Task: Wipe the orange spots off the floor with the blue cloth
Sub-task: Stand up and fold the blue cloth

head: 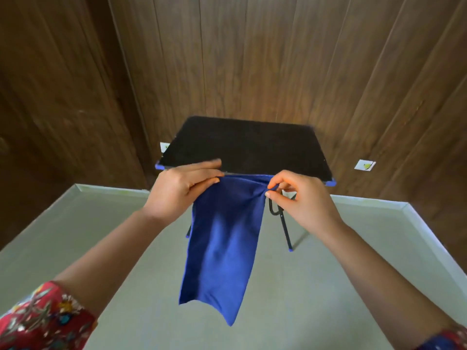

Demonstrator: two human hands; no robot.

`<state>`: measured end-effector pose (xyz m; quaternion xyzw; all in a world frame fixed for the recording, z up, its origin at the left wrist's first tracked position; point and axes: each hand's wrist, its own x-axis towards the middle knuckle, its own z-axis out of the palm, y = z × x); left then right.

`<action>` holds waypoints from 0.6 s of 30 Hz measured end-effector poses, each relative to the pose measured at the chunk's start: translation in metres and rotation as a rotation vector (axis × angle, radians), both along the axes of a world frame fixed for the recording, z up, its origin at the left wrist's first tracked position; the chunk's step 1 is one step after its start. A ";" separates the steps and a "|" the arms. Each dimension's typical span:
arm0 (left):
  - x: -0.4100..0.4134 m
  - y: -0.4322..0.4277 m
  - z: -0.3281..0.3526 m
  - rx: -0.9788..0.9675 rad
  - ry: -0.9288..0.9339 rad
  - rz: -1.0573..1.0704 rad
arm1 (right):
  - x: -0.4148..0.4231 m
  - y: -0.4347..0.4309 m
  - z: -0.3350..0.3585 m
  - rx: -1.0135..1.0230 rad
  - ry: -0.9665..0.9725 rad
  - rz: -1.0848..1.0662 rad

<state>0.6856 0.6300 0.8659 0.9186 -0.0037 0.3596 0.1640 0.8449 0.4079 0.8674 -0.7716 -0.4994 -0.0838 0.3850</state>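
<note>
A blue cloth [223, 251] hangs in the air in front of me, its lower end pointing down over the pale floor [316, 286]. My left hand [179, 188] holds the cloth's top left edge between thumb and fingers. My right hand [300, 195] pinches the top right corner with thumb and forefinger. Both hands are level with the near edge of a small black-topped folding table [247, 145]. No orange spots show on the visible floor.
The table stands on thin dark legs [286, 233] with blue feet, against a dark wood-panelled wall [252, 59]. Two white wall sockets [364, 164] sit low on the wall. A pale skirting edge [414, 218] borders the floor at left and right.
</note>
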 end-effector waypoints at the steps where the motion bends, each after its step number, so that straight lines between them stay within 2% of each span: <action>1: 0.002 0.003 0.008 0.005 -0.020 -0.001 | 0.002 0.001 0.007 0.031 -0.015 0.052; 2: 0.005 0.005 0.018 -0.038 -0.047 0.005 | 0.007 0.002 0.015 0.062 -0.034 0.105; 4: 0.008 0.006 0.035 -0.239 -0.061 0.016 | 0.010 0.006 0.027 0.093 -0.013 0.252; 6: 0.010 0.004 0.045 -0.414 -0.034 0.010 | 0.000 0.011 0.036 0.139 0.231 0.350; 7: 0.012 0.005 0.051 -0.438 -0.043 0.013 | -0.003 0.017 0.038 0.190 0.330 0.366; 9: 0.014 0.010 0.056 -0.445 -0.087 0.041 | -0.007 0.027 0.035 0.276 0.408 0.339; 11: 0.018 0.022 0.062 -0.530 -0.089 0.047 | -0.003 0.037 0.035 0.259 0.493 0.284; 13: 0.022 0.029 0.056 -0.599 0.012 0.058 | 0.001 0.041 0.033 0.033 0.513 0.218; 16: 0.027 0.039 0.042 -0.664 0.221 0.005 | 0.010 0.039 0.020 -0.495 0.370 0.054; 18: 0.023 0.052 0.043 -0.738 0.497 -0.055 | 0.012 0.035 0.012 -0.653 0.269 -0.006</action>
